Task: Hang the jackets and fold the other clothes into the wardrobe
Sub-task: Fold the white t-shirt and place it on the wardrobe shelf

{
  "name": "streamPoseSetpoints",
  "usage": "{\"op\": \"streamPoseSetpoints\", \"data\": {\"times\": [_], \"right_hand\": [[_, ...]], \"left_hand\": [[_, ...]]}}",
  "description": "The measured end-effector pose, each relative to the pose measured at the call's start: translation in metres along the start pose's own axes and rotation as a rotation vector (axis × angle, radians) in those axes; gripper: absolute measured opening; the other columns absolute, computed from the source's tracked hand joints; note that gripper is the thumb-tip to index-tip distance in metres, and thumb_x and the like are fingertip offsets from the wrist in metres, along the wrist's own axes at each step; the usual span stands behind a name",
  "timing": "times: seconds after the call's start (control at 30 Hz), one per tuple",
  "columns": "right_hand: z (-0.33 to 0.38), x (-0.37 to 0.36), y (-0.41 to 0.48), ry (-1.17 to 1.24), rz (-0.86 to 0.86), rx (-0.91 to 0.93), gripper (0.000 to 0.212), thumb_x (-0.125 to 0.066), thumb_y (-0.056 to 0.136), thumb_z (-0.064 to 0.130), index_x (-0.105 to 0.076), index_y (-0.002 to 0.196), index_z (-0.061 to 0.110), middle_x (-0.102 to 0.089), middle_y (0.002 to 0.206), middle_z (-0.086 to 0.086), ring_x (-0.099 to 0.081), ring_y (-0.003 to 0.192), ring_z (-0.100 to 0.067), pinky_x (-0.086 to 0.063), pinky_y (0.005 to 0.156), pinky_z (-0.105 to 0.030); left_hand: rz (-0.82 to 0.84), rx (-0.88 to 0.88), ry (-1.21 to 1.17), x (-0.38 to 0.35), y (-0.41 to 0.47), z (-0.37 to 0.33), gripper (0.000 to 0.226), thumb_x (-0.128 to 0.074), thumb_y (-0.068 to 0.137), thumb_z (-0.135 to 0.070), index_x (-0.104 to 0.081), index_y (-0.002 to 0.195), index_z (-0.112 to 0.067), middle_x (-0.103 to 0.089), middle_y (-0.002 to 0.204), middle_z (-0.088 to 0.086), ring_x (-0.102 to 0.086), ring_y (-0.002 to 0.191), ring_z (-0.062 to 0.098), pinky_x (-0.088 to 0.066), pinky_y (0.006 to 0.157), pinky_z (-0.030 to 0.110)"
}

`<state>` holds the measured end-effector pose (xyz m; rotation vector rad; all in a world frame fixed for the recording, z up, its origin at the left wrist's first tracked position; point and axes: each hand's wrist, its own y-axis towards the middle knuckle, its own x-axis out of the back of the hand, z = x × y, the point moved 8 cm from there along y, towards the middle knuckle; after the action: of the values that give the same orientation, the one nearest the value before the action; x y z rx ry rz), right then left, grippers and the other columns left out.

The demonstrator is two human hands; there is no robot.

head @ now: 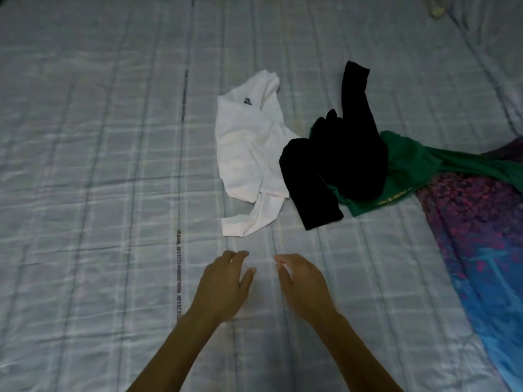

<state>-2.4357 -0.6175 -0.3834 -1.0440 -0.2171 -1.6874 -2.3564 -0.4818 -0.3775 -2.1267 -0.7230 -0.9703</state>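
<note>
Left forearm (175, 349) and right forearm (356, 349) enter from the lower edge and converge toward the middle of a bed (99, 165) covered in a pale checked quilt. Left hand (226, 287) and right hand (304, 288) are held palm down just above or on the quilt, close together but apart; whether they touch the fabric cannot be told. Each grip is wide and holds nothing: the left fingers (240, 254) are loosely spread with the thumb set off to the right, and the right fingers (280, 258) are slightly bent and point up and left. Beyond the fingertips, near but not touching, lies a crumpled white shirt (249, 154), its lowest corner closest to the left hand and a small dark label showing near its upper edge. A black garment (339, 159) lies to the right of the shirt, overlapping the shirt's right edge; one narrow part extends away from the camera and another points back toward the right hand. The black garment rests on a green garment (410, 162), which trails off to the right edge. A blue and pink patterned cloth (475, 236) covers the bed's right side, well apart from both hands.
</note>
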Motion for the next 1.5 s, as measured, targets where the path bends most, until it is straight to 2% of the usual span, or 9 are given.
{"op": "streamPoseSetpoints", "data": {"times": [0.2, 0.43, 0.63, 0.83, 1.1, 1.27, 1.33, 1.4, 1.5], "right_hand": [[-0.02, -0.023, 0.118, -0.024, -0.162, -0.016, 0.035, -0.045, 0.097, 0.026, -0.056, 0.127, 0.012, -0.06, 0.126, -0.005, -0.055, 0.115, -0.017, -0.035, 0.099, -0.019], [-0.043, -0.051, 0.225, -0.235, -0.329, -0.025, 0.048, -0.057, 0.088, 0.019, -0.049, 0.135, 0.01, -0.046, 0.14, -0.015, -0.039, 0.132, -0.035, -0.032, 0.107, -0.047], [-0.054, -0.038, 0.25, -0.316, -0.446, -0.099, 0.027, -0.059, 0.082, 0.003, -0.066, 0.106, 0.01, -0.065, 0.097, -0.013, -0.058, 0.095, -0.034, -0.04, 0.087, -0.044], [0.004, -0.042, 0.207, -0.245, -0.308, 0.105, 0.023, -0.061, 0.079, 0.002, -0.066, 0.1, 0.009, -0.066, 0.085, -0.012, -0.061, 0.08, -0.031, -0.045, 0.079, -0.041], [0.072, -0.032, 0.114, -0.209, -0.17, 0.165, 0.027, -0.053, 0.077, 0.02, -0.063, 0.103, 0.015, -0.063, 0.087, -0.003, -0.056, 0.083, -0.022, -0.04, 0.086, -0.035], [0.112, -0.008, 0.046, -0.11, -0.145, 0.332, 0.036, -0.032, 0.079, 0.026, -0.064, 0.087, 0.01, -0.063, 0.077, -0.007, -0.057, 0.07, -0.023, -0.048, 0.074, -0.036], [0.114, -0.013, 0.017, -0.044, -0.023, 0.349, 0.039, -0.036, 0.082, 0.025, -0.067, 0.097, 0.005, -0.067, 0.09, -0.012, -0.062, 0.079, -0.027, -0.049, 0.077, -0.034], [0.108, -0.028, -0.009, -0.011, 0.275, 0.239, 0.048, -0.04, 0.087, 0.032, -0.06, 0.119, 0.003, -0.063, 0.116, -0.015, -0.059, 0.104, -0.029, -0.04, 0.089, -0.025], [0.081, -0.059, -0.045, -0.159, 0.721, 0.045, 0.06, -0.036, 0.085, 0.047, -0.06, 0.117, 0.001, -0.06, 0.121, -0.015, -0.056, 0.11, -0.029, -0.036, 0.084, -0.022]], "left_hand": [[-0.059, -0.036, -0.007, -0.028, 0.116, 0.029, 0.052, -0.038, 0.089, -0.044, -0.055, 0.127, -0.013, -0.062, 0.118, 0.011, -0.061, 0.099, 0.029, -0.048, 0.086, 0.04], [-0.147, -0.079, -0.017, -0.056, 0.185, 0.051, 0.038, -0.054, 0.09, -0.027, -0.055, 0.123, -0.008, -0.062, 0.113, 0.015, -0.06, 0.096, 0.033, -0.048, 0.085, 0.044], [-0.105, -0.094, -0.091, -0.079, 0.174, 0.06, 0.038, -0.061, 0.086, -0.023, -0.056, 0.121, -0.007, -0.061, 0.108, 0.012, -0.057, 0.097, 0.028, -0.049, 0.084, 0.042], [-0.134, -0.071, -0.07, -0.053, 0.15, 0.061, 0.052, -0.036, 0.088, -0.041, -0.053, 0.125, -0.008, -0.063, 0.109, 0.013, -0.06, 0.095, 0.029, -0.05, 0.082, 0.044], [-0.245, -0.014, -0.188, 0.02, 0.097, 0.044, 0.057, -0.047, 0.084, -0.048, -0.045, 0.129, -0.012, -0.055, 0.115, 0.009, -0.058, 0.091, 0.024, -0.049, 0.074, 0.038], [-0.313, -0.025, -0.093, 0.058, 0.062, 0.036, 0.065, -0.071, 0.075, -0.01, -0.045, 0.134, -0.011, -0.05, 0.13, 0.016, -0.054, 0.108, 0.032, -0.048, 0.082, 0.039], [-0.178, -0.115, -0.076, 0.053, 0.051, 0.034, 0.032, -0.059, 0.082, -0.025, -0.063, 0.112, -0.012, -0.061, 0.113, 0.011, -0.059, 0.102, 0.031, -0.048, 0.082, 0.034], [0.141, -0.16, -0.065, 0.026, 0.035, 0.036, 0.039, -0.047, 0.086, -0.039, -0.067, 0.107, -0.013, -0.064, 0.114, 0.008, -0.06, 0.106, 0.027, -0.045, 0.09, 0.033], [0.598, -0.107, 0.146, -0.019, -0.008, 0.044, 0.027, -0.055, 0.091, -0.022, -0.066, 0.115, -0.019, -0.061, 0.125, 0.0, -0.057, 0.112, 0.016, -0.041, 0.095, 0.022]]}}
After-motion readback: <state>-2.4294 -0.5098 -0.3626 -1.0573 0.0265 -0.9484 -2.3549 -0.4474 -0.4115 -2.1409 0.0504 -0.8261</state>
